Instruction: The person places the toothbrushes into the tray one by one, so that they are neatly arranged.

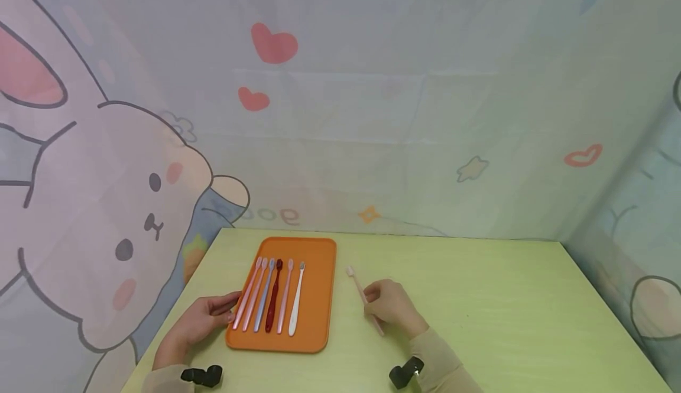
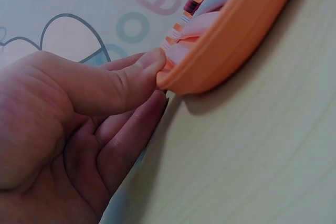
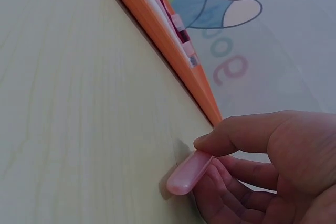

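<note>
My left hand [image 1: 207, 320] pinches the left rim of an orange tray [image 1: 319, 298]; in the left wrist view the thumb [image 2: 152, 59] lies on the rim and the other fingers are under its outer side. Several toothbrushes lie side by side on the tray, heads toward the back: pink ones, a blue one [image 1: 263, 298], a dark red one [image 1: 273, 298] and a white one [image 1: 296, 301]. To the right of the tray, my right hand [image 1: 393, 307] holds a pale pink toothbrush [image 3: 191, 171] between thumb and fingers, its head pointing to the back left.
A pale yellow-green wood-grain table [image 1: 505, 310] carries the tray. Behind it hangs a printed cloth [image 1: 362, 115] with a rabbit, hearts and stars, which continues along the sides. A black camera [image 1: 407, 373] is strapped to the right wrist, another [image 1: 202, 375] to the left.
</note>
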The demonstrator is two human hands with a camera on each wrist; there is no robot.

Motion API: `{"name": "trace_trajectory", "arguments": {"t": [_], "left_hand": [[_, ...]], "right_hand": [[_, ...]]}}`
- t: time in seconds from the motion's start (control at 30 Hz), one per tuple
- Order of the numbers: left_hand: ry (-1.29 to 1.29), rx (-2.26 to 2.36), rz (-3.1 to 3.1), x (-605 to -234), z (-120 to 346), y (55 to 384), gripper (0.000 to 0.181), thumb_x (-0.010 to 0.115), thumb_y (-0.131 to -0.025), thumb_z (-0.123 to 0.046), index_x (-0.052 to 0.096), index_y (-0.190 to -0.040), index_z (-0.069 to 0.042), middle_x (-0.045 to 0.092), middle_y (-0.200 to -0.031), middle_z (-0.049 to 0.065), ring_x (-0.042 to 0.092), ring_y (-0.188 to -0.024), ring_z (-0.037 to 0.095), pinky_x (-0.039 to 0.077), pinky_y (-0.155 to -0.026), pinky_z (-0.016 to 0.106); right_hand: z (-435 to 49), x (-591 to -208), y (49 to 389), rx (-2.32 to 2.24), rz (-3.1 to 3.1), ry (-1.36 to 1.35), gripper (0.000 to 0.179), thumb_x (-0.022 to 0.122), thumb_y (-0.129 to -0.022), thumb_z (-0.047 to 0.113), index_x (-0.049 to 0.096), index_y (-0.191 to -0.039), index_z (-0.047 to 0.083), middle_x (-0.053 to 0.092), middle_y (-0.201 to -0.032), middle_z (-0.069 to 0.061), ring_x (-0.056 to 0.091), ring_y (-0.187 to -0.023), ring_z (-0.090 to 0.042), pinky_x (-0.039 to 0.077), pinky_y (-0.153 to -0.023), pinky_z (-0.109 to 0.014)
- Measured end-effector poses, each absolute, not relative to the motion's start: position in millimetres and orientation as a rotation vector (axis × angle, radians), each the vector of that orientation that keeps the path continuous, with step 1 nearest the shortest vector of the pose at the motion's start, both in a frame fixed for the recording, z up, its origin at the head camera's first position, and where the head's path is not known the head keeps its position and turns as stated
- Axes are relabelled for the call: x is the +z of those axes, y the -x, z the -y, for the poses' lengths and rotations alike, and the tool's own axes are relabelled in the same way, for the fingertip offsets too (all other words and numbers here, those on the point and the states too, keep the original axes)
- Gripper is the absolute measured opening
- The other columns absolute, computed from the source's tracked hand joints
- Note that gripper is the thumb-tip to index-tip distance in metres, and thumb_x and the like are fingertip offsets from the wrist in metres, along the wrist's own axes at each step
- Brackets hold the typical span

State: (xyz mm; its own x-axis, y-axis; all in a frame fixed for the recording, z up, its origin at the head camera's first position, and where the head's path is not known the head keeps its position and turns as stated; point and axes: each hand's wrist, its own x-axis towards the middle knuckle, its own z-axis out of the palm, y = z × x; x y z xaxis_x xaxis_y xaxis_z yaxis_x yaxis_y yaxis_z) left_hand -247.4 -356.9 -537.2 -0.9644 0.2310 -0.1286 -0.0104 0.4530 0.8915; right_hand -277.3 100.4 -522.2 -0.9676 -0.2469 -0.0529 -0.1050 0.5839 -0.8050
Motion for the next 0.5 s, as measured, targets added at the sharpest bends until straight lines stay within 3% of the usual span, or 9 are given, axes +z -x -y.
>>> {"name": "trace_trajectory", "arguments": {"t": [0.3, 0.5], "left_hand": [[-0.165, 1.524, -2.478, -539.9, 356.5, 248.5, 0.056, 0.071, -0.101, -0.004, 0.051, -0.151, 0.012, 0.054, -0.153, 0.029, 0.059, -0.136, 0.041, 0.054, -0.092, 0.017], [-0.131, 1.520, -2.485, -540.5, 356.0, 248.5, 0.056, 0.071, -0.101, -0.003, 0.052, -0.152, 0.010, 0.055, -0.153, 0.027, 0.062, -0.134, 0.035, 0.054, -0.092, 0.016]], "right_hand": [[-100.0, -525.9, 277.7, -1.484, -2.559, 0.228, 0.037, 0.075, -0.079, -0.004, 0.076, -0.116, -0.006, 0.074, -0.094, -0.006, 0.069, -0.069, -0.014, 0.060, -0.060, -0.029], [-95.9, -527.6, 276.6, -1.575, -2.473, 0.212, 0.039, 0.077, -0.084, -0.001, 0.073, -0.122, -0.008, 0.075, -0.099, -0.009, 0.070, -0.072, -0.016, 0.061, -0.061, -0.031]]}}
